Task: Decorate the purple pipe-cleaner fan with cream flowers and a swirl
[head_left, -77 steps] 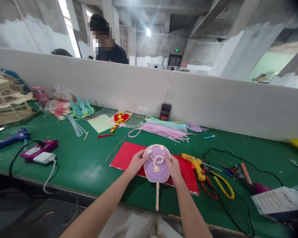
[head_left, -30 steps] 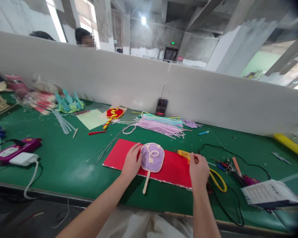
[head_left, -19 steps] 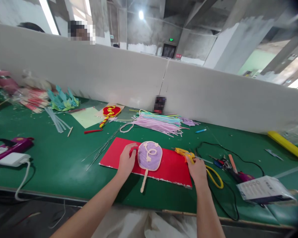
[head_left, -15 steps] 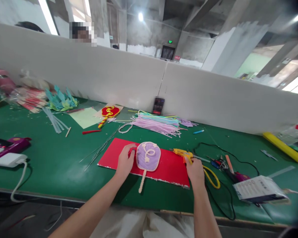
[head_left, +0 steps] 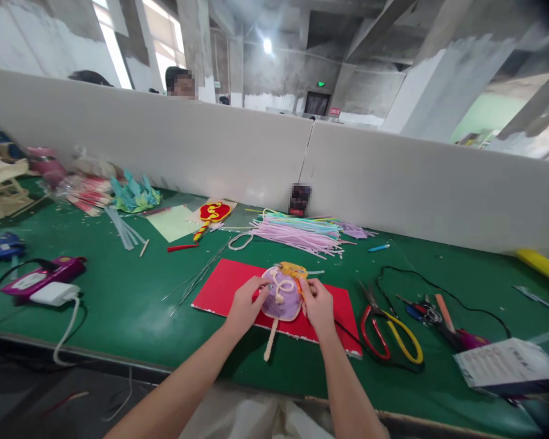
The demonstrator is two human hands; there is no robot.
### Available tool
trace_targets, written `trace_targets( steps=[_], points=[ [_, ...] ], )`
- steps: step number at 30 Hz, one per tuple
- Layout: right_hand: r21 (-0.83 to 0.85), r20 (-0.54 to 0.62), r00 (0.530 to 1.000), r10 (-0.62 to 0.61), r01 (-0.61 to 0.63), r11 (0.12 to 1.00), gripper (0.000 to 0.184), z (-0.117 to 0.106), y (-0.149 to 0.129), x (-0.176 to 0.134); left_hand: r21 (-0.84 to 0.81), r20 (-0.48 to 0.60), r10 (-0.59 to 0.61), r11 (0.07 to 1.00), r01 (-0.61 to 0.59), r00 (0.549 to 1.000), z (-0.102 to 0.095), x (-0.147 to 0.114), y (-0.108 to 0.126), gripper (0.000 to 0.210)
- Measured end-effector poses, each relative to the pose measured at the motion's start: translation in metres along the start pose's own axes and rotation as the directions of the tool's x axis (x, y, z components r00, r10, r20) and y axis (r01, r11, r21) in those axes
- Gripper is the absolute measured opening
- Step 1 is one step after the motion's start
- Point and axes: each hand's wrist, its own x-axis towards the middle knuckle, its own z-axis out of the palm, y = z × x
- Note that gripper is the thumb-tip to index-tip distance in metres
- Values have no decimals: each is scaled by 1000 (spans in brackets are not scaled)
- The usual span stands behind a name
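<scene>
Right hand (head_left: 319, 305) gripping a yellow glue gun (head_left: 293, 270) over a lilac fan (head_left: 289, 308); left hand (head_left: 243, 303) at the fan's left edge, whether pinching unclear.
The gun lies crosswise, nozzle leftward; the fan's long axis runs toward the person, handle (head_left: 271, 339) nearest and angled slightly left, its head on the red board (head_left: 226, 283).

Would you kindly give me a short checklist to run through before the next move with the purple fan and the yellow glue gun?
1. Left hand at left edge of purple fan: ok.
2. Right hand holding yellow glue gun: ok.
3. Purple fan over red board: ok, handle overhanging near edge.
4. Yellow glue gun hot: cannot tell.
5. Black cord off red board: not ok, crosses its right part.
6. Red-and-yellow-handled tool clear of hands: ok.
</scene>
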Motion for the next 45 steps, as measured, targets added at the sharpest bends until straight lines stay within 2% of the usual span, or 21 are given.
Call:
trace_targets(
  steps=[3, 8, 19, 45],
  points=[
    [-25, 73, 997, -28, 30, 999, 38, 11, 10, -5, 16, -2, 16, 1000, -16, 1000, 2, 0, -2, 17],
    [-53, 118, 993, -21, 27, 998, 38, 13, 18, -5, 56, -9, -2, 998, 3, 1000, 2, 0, -4, 14],
    [-73, 130, 991, -39, 49, 996, 38, 13, 19, -4, 130, -58, -24, 991, 31, 998, 2, 0, -6, 20],
    [-69, 134, 989, -58, 68, 995, 37, 12, 19, -4, 167, -30, 19, 986, -13, 999, 2, 1, -1, 23]
  ],
)
